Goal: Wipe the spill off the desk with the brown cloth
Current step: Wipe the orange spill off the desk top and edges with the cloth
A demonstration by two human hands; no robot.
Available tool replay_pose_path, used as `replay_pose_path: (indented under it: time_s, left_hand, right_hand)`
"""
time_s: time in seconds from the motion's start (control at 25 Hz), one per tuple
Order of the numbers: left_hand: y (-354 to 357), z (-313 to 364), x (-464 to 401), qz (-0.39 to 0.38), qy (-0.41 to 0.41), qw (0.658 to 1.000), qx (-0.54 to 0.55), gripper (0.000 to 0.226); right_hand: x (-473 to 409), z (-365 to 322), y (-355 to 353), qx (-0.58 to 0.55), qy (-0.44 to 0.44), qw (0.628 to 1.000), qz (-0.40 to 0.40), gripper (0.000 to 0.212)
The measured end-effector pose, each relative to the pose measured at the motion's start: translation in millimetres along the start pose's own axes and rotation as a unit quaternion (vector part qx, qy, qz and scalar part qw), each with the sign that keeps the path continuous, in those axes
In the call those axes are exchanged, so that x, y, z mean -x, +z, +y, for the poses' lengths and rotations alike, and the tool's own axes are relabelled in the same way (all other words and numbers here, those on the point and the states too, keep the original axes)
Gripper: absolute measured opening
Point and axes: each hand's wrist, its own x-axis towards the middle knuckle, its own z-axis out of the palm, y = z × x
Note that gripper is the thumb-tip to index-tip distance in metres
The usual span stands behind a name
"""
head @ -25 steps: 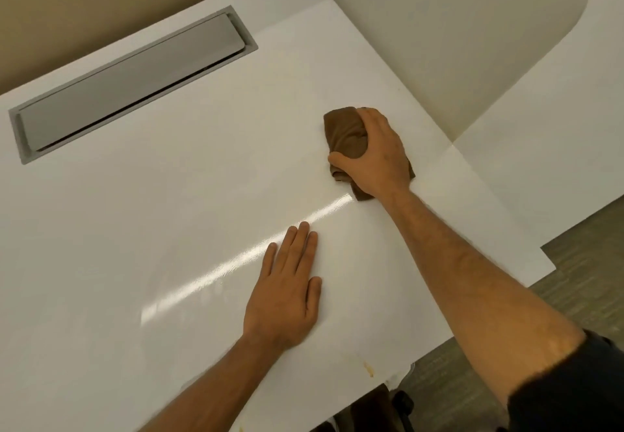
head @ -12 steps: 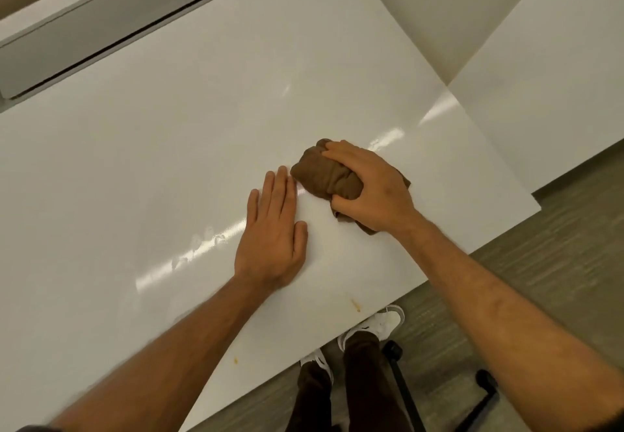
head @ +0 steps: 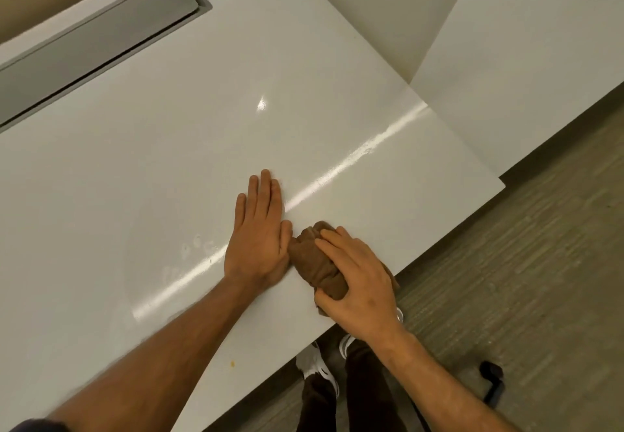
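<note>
Brown cloth (head: 315,263) under right hand (head: 361,288), near desk (head: 169,161) edge.

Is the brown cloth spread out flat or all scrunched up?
Scrunched up. The cloth is a thick wrinkled wad on the desk, gripped by the right hand.

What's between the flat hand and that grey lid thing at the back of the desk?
Only bare white desk lies between the left hand and the grey lid, seen from the head camera.
</note>
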Motion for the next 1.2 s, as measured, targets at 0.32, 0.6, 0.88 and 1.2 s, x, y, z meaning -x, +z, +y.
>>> replay_pose_path:
  time_s: [0.32,0.6,0.88,1.2]
  left_hand:
    - [-1.0,-7.0,1.1,0.001,0.028,0.999,0.032,0.076]
    - [3.5,-6.2,-1.0,0.007,0.023,1.000,-0.015,0.084]
    - [4.7,-7.7,-0.2,0.022,0.027,0.999,-0.020,0.080]
    - [-0.5,-6.9,-0.7,0.026,0.026,0.998,0.050,0.069]
  right_hand:
    - [24.4,-18.2,13.1,-0.035,0.008,0.999,0.009,0.075]
    - [34.3,-3.8,-5.3,-0.099,-0.048,0.992,-0.059,0.067]
    - [13.5,7.4,-77.4,-0.265,0.083,0.960,0.022,0.068]
    - [-68.3,33.7,-85.7,-0.003,0.131,0.985,0.110,0.075]
